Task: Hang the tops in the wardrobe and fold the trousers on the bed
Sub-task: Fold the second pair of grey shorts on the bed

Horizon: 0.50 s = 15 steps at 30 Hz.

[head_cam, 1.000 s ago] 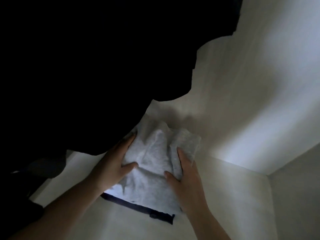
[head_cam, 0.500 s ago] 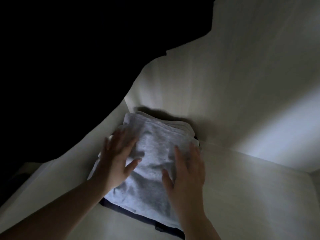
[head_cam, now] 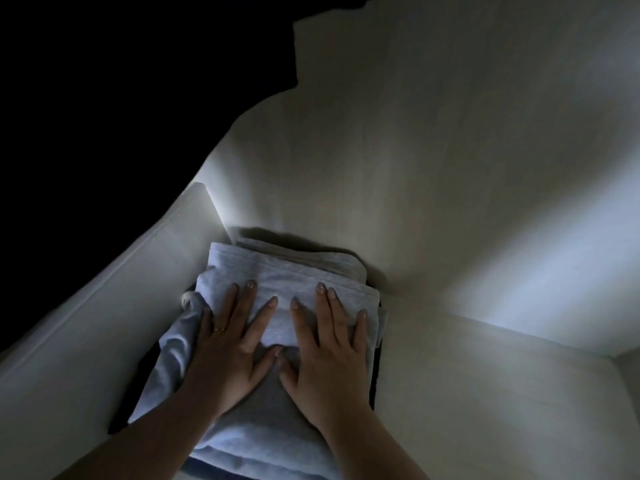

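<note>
A: Grey cotton under both palms, that's what I've got on the feed. Fingers (head_cam: 250,295) straight & spread, nothing gripped, just pressing flat.

B: Which hand's where?

A: Left hand (head_cam: 231,355) at 9 o'clock on the folded trousers (head_cam: 277,282), right hand (head_cam: 329,355) at 3, thumbs nearly touching mid-stack. Trousers lie directly beneath, long axis running 6 to 12, away from me.

B: And the stack?

A: Sits on a dark garment (head_cam: 375,386), tucked into a pale shelf (head_cam: 467,393) corner. Both hands equally near, I'd say; looks placed, only smoothing left.
</note>
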Each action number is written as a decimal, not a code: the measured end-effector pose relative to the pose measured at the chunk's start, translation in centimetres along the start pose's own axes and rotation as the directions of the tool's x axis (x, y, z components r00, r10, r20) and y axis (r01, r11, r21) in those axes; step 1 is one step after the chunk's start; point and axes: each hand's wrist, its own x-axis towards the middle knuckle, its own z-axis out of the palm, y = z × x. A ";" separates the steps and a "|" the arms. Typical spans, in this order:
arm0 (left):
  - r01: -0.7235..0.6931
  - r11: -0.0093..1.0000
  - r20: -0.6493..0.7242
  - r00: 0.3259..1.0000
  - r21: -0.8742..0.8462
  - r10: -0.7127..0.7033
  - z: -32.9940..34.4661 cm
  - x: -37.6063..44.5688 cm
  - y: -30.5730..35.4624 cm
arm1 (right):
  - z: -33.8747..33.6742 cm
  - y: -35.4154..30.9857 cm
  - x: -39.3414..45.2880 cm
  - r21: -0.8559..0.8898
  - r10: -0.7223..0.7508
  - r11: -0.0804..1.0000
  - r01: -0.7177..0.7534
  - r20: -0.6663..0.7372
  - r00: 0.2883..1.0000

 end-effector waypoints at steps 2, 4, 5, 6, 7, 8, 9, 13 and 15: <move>-0.001 1.000 -0.011 1.000 -0.020 0.001 0.2 0.1 0.0 | 0.1 0.2 0.0 -0.004 0.024 1.000 -0.025 -0.010 1.000; -0.008 0.999 -0.021 1.000 -0.032 0.007 0.2 0.2 -0.1 | 0.2 0.3 0.2 -0.015 0.020 1.000 -0.020 -0.013 1.000; -0.005 0.999 -0.018 1.000 -0.037 0.005 0.1 0.2 0.0 | 0.2 0.3 0.2 -0.013 0.018 1.000 -0.018 -0.013 1.000; -0.003 0.999 -0.013 1.000 -0.042 0.003 0.0 0.3 0.1 | 0.2 0.3 0.3 -0.010 0.020 1.000 -0.020 -0.006 1.000; -0.004 0.999 -0.014 1.000 -0.047 0.003 -0.1 0.3 0.1 | 0.1 0.3 0.3 -0.009 0.022 1.000 -0.022 0.005 1.000; -0.008 0.998 -0.013 1.000 -0.055 0.007 -0.3 0.4 0.1 | 0.0 0.3 0.3 -0.009 0.024 1.000 -0.024 0.013 1.000; -0.009 0.998 -0.006 1.000 -0.067 0.009 -0.5 0.5 0.1 | 0.0 0.4 0.4 -0.009 0.018 1.000 -0.018 0.018 1.000; 0.019 0.994 0.014 1.000 -0.106 -0.017 -0.6 0.0 0.0 | -0.1 0.9 -0.1 0.046 -0.046 0.998 0.043 0.070 0.996; 0.049 0.994 0.059 0.997 -0.095 -0.043 -0.3 0.0 0.0 | -0.4 1.4 -0.5 0.066 -0.069 0.996 0.061 0.124 0.990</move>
